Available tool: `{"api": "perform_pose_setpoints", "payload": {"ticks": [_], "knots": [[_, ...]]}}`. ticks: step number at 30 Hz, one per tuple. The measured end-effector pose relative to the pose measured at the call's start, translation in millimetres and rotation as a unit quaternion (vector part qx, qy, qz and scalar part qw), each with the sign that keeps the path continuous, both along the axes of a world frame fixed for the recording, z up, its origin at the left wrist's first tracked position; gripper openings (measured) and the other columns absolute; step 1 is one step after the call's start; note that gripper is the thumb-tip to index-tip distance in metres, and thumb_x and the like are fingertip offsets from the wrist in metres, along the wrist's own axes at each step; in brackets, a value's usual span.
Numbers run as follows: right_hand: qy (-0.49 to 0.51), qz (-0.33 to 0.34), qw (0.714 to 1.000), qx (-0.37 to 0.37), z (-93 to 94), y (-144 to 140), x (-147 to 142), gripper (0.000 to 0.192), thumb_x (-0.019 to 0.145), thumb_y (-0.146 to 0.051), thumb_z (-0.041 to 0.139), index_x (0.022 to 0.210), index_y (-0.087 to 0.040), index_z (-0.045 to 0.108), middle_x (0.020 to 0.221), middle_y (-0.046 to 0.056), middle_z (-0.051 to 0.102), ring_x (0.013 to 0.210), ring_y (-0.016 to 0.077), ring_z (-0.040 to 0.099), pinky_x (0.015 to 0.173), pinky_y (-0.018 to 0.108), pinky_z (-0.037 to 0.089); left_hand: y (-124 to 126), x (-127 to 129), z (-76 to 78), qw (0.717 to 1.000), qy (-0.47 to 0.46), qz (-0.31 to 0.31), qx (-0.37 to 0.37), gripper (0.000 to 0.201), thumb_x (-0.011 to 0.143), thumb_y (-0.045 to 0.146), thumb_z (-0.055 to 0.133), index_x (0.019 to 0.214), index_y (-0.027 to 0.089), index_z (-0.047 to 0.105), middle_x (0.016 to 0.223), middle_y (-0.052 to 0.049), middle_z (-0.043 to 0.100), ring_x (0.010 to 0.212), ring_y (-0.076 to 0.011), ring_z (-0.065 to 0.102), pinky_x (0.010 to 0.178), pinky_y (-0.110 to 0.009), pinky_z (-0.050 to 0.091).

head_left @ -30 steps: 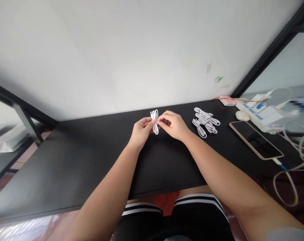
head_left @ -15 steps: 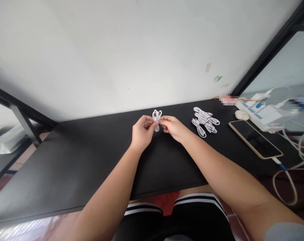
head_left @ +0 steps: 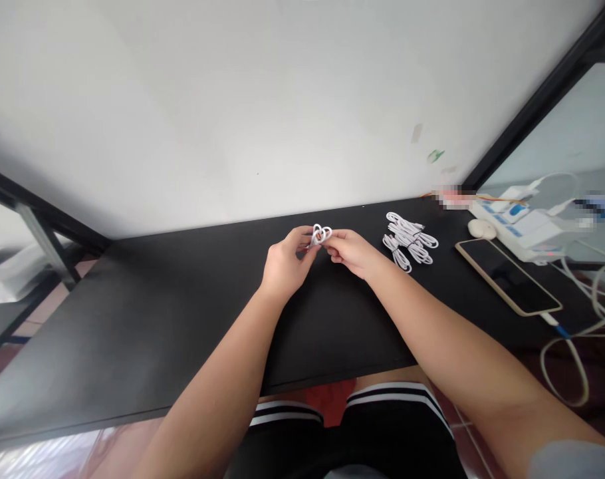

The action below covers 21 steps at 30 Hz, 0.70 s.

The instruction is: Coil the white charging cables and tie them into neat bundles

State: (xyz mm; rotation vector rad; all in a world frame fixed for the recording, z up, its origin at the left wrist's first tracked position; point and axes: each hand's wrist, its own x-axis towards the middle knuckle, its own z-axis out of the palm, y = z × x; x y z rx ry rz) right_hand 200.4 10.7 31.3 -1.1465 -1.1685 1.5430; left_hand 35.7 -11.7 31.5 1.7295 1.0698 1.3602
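the coiled white cable [head_left: 321,238] is held above the black desk [head_left: 183,319], between both hands; 12 o'clock is taken as toward the wall [head_left: 282,133].

the left hand [head_left: 286,263] is positioned at 8 o'clock of the cable, and the right hand [head_left: 352,253] at 4 o'clock. the cable is pinched between thumb and fingers of the left hand. it is also contacted by the fingertips of the right hand; how firmly it is grasped there cannot be made out. neither hand is nearer, since both are in contact. from the left fingers the cable lies toward 2 o'clock; from the right fingers, toward 10 o'clock. the loops are presented toward 12 o'clock, but the coil is foreshortened, so its long axis cannot be determined. one orange part [head_left: 319,235] is exposed among the loops.

count of items:
- held cable: one.
- cable bundles [head_left: 408,236], at 3 o'clock: apparently three, with two overlapped.
- phone [head_left: 506,276], between 3 and 4 o'clock: one, with one charging cord [head_left: 552,320] attached.
- white case [head_left: 482,229], at 3 o'clock: one.
- power strip [head_left: 502,223], beyond the case: one.
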Motion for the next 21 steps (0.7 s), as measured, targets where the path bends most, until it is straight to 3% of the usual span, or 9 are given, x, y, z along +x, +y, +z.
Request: {"api": "perform_pose_setpoints", "payload": {"ticks": [3,6,10,13,16,19,21], "knots": [[-0.007,-0.009,1.0,0.027,-2.9,1,-2,0.021,0.075,-0.038,0.071,0.077,-0.019,0.064,0.062,-0.003,0.049,0.055,0.0087,0.039,0.047,0.023,0.025,5,1,-4.1,0.996,-0.077,0.004,-0.047,0.036,0.074,0.021,0.081,0.108,0.021,0.068,0.099,-0.007,0.076,0.092,-0.0213,0.074,0.088,-0.034,0.057],[-0.079,0.001,0.992,0.093,-7.5,1,-2,0.024,0.08,-0.043,0.068,0.087,-0.02,0.066,0.074,0.0,0.062,0.063,0.0118,0.052,0.051,0.023,0.036,13,0,-10.9,0.983,-0.152,-0.002,-0.098,0.039,0.072,0.024,0.082,0.106,0.017,0.064,0.095,-0.009,0.075,0.087,-0.0207,0.074,0.085,-0.036,0.06],[-0.216,-0.003,0.946,0.241,-11.0,-3,-1,0.026,0.081,-0.043,0.071,0.094,-0.021,0.071,0.081,0.002,0.069,0.066,0.0131,0.056,0.062,0.027,0.043,21,-2,-16.3,0.963,-0.228,-0.008,-0.142,0.036,0.071,0.027,0.083,0.097,0.015,0.062,0.097,-0.009,0.075,0.088,-0.0193,0.074,0.086,-0.037,0.06],[-0.266,-0.026,0.917,0.295,-9.6,-7,0,0.023,0.083,-0.04,0.069,0.095,-0.021,0.074,0.077,0.001,0.07,0.064,0.0138,0.058,0.064,0.028,0.044,21,-1,-16.6,0.957,-0.233,-0.03,-0.167,0.036,0.07,0.029,0.084,0.093,0.014,0.062,0.096,-0.009,0.074,0.086,-0.0182,0.073,0.085,-0.036,0.06],[-0.283,-0.059,0.91,0.298,-3.4,-8,2,0.023,0.085,-0.04,0.068,0.095,-0.021,0.076,0.078,0.003,0.073,0.066,0.0162,0.062,0.065,0.029,0.045,21,-1,-17.6,0.958,-0.215,-0.04,-0.185,0.039,0.07,0.034,0.085,0.095,0.013,0.063,0.097,-0.011,0.074,0.088,-0.0192,0.072,0.08,-0.034,0.06],[-0.324,-0.119,0.892,0.293,8.6,-6,12,0.02,0.081,-0.037,0.07,0.091,-0.02,0.075,0.083,0.006,0.075,0.069,0.0188,0.065,0.067,0.031,0.047,24,-3,-23.4,0.968,-0.159,-0.01,-0.195,0.047,0.07,0.043,0.084,0.102,0.015,0.064,0.094,-0.01,0.073,0.084,-0.0202,0.071,0.068,-0.031,0.06],[-0.383,-0.144,0.865,0.291,17.8,-7,23,0.017,0.08,-0.035,0.071,0.087,-0.02,0.074,0.079,0.005,0.074,0.067,0.0192,0.064,0.066,0.032,0.047,27,-5,-29.8,0.978,-0.107,0.018,-0.179,0.047,0.072,0.048,0.082,0.102,0.016,0.065,0.089,-0.009,0.072,0.079,-0.0193,0.07,0.063,-0.029,0.057]]}}
